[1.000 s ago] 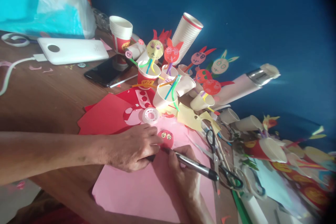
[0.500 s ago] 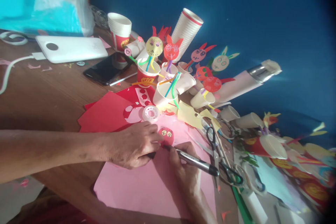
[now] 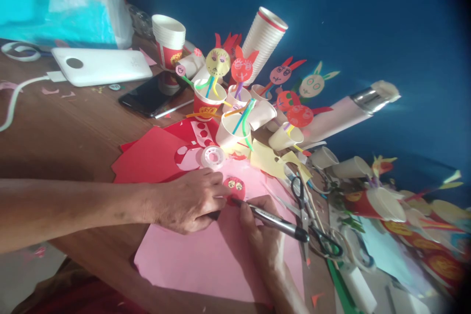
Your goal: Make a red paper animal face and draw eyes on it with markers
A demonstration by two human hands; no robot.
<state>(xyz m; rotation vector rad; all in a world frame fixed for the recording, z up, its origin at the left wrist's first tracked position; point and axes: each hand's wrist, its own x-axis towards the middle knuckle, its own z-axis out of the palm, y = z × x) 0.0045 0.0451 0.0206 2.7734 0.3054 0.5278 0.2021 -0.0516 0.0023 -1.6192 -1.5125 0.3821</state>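
Note:
My right hand grips a silver-and-black marker, its tip at the lower part of a small red paper circle. Two pale eyes are on that circle, which lies on a large pink sheet. From the left, my left hand rests on the sheet with its fingertips at the circle's edge. A small black piece that looks like the marker cap sticks out from under its curled fingers. Just above is a white tape roll.
Scissors lie right of the pink sheet. Behind stand paper cups with paper faces on colored stems, and a tilted flask. Red paper, a phone and a white power bank lie to the left.
The view has shifted slightly. The marker tip has moved a little at the lower part of the red circle. My left hand stays beside the circle.

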